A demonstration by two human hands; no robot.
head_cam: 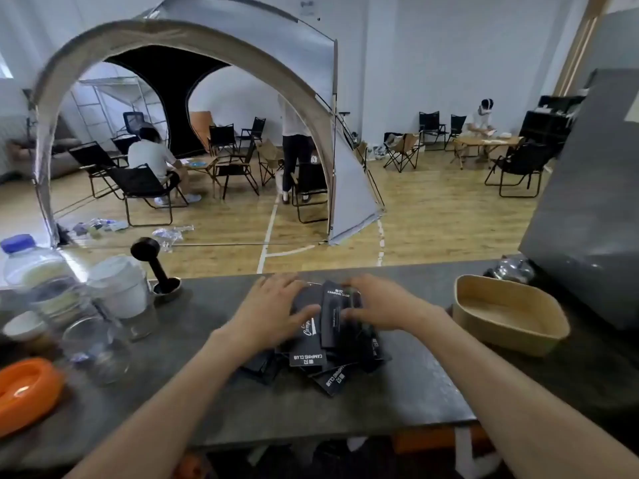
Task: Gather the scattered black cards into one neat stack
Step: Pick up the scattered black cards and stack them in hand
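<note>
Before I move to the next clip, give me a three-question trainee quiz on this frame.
1. True or false: the black cards already form one neat stack.
2. Which container sits right of the cards: A) wooden tray, B) orange bowl, C) glass jar?
3. Fill in: both the left hand and right hand rest on the ____.

Key: 1 false; 2 A; 3 cards.

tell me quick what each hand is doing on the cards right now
Left hand: open, fingers spread flat on the black cards.
Right hand: fingers curved over the pile's far side; a real hold cannot be told.
</note>
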